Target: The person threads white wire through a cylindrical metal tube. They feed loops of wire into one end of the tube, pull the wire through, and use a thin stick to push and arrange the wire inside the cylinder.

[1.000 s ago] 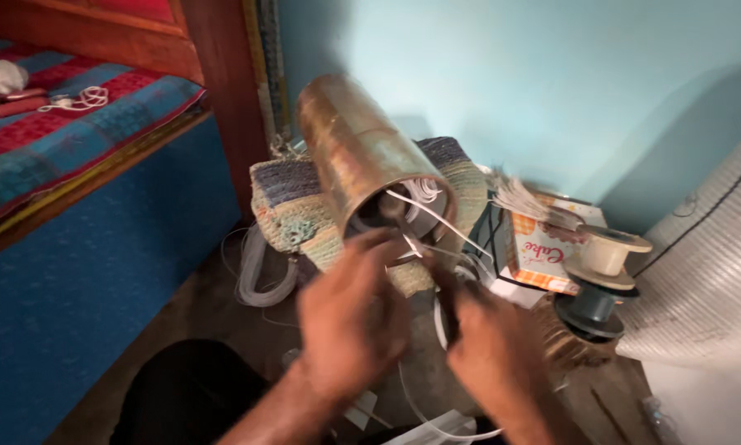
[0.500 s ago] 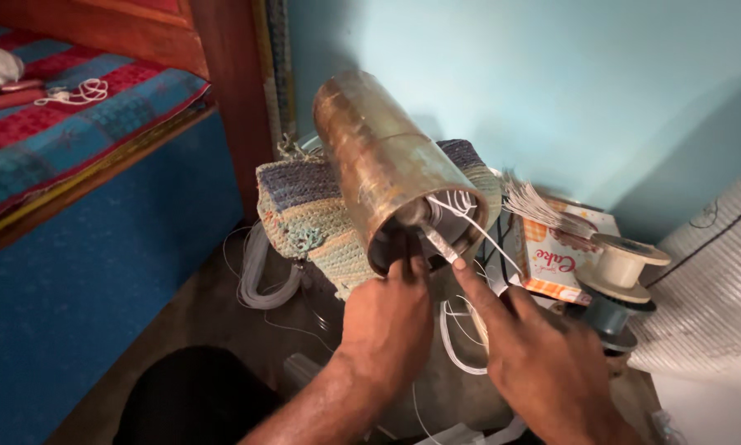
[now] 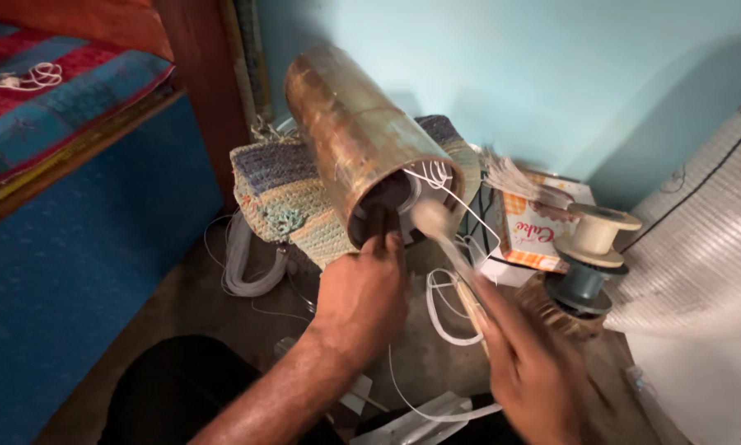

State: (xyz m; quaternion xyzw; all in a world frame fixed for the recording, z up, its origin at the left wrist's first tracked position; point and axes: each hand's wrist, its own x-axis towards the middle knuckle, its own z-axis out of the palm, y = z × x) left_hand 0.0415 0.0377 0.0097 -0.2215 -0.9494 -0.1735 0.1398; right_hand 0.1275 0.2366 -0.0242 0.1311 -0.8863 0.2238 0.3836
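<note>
Pale blue wall behind, bare floor [image 3: 222,321] below, blue-sided bed [image 3: 74,247] with a striped cover off to the left of the metal cylinder [image 3: 358,132], which is the landmark: one rusty brass-coloured tube, tilted, open dark end facing down toward the hands. Left hand [image 3: 360,301] sits right under that open end, fingers curled up against or into the mouth, closed around the rim as far as can be seen. Right hand [image 3: 539,375], lower right of the cylinder, is motion-blurred; it looks curled around a thin pale stick [image 3: 453,255] whose tip points up at the cylinder mouth, but the grip itself cannot be made out clearly. White cord [image 3: 457,202] runs from the cylinder mouth down to the right and loops on the floor. Risk, as a judgement: the cylinder looks held by fingertips only, so it could slip or roll off; the loose cord could snag on the stick or tangle round the fingers; a fast stick could jab the left hand. Counts: one cylinder, one stick, one woven crochet bag [image 3: 284,198] behind the cylinder, two spools right of it, pale spool [image 3: 597,235] over dark spool [image 3: 580,288], one orange printed box [image 3: 531,235], one white ribbed sack [image 3: 700,239] far right
</note>
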